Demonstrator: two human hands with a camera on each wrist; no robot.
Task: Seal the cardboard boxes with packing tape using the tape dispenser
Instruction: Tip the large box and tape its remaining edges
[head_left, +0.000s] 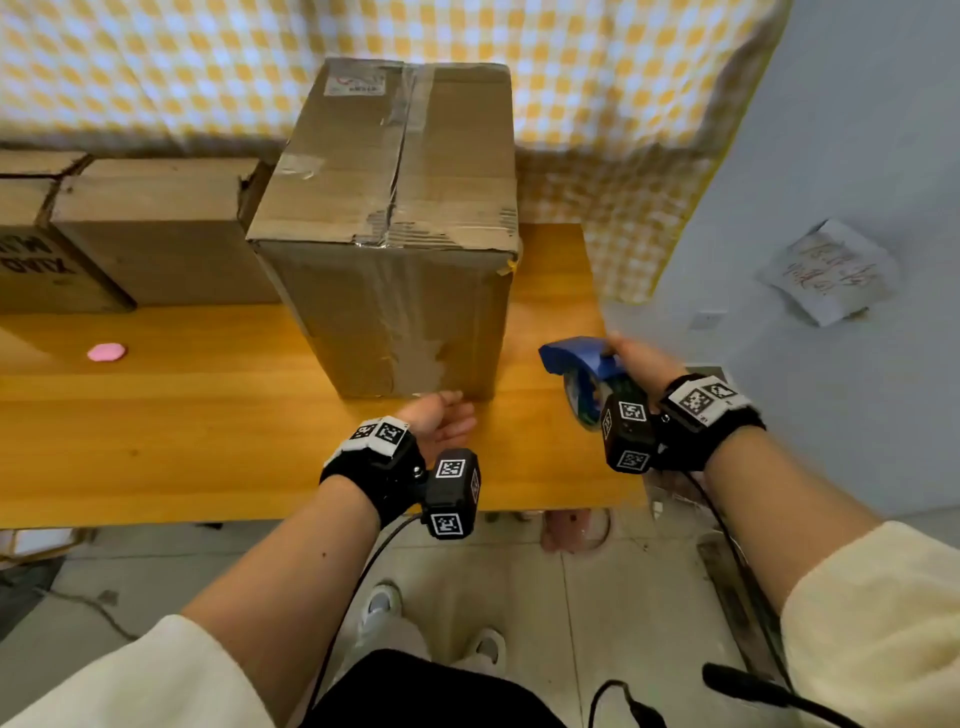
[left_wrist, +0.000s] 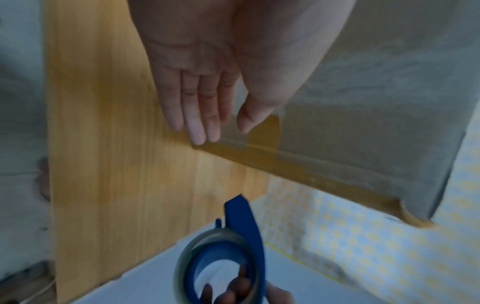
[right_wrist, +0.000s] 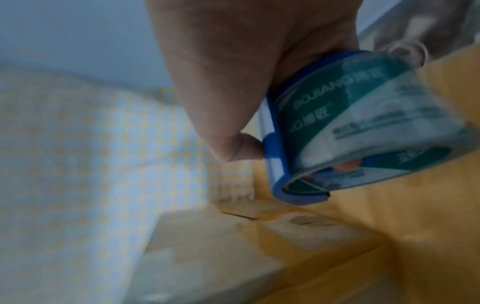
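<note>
At the far left of the wooden surface (head_left: 218, 415), against the yellow-checked cloth (head_left: 156, 67) hung behind, lie two low cardboard boxes (head_left: 156, 228), the leftmost one printed with dark letters on its near side. In front of them, alone on the bare wood, sits a small pink object (head_left: 106, 352); what it is cannot be made out. Next comes the tall cardboard box (head_left: 395, 208), standing upright near the middle with its top flaps closed; old, wrinkled tape runs along the top seam and down its near face, where the cardboard is scuffed pale. The left hand (head_left: 441, 418) lies at the foot of this box, close to its near lower edge; the left wrist view shows the fingers (left_wrist: 197, 115) straight and together, the thumb slightly apart, holding nothing, with their tips at the box's bottom edge, though whether they touch it cannot be told. Further right, over the surface's near right corner and clear of the box, the right hand (head_left: 636, 358) grips the blue tape dispenser (head_left: 584, 364): its fingers reach through the core of the roll of tape (right_wrist: 363, 127) and the thumb presses the blue frame from outside. The roll's inner label is green with white print. Beyond the surface's right edge, a crumpled paper (head_left: 826, 270) with red writing lies against the pale blue background.
</note>
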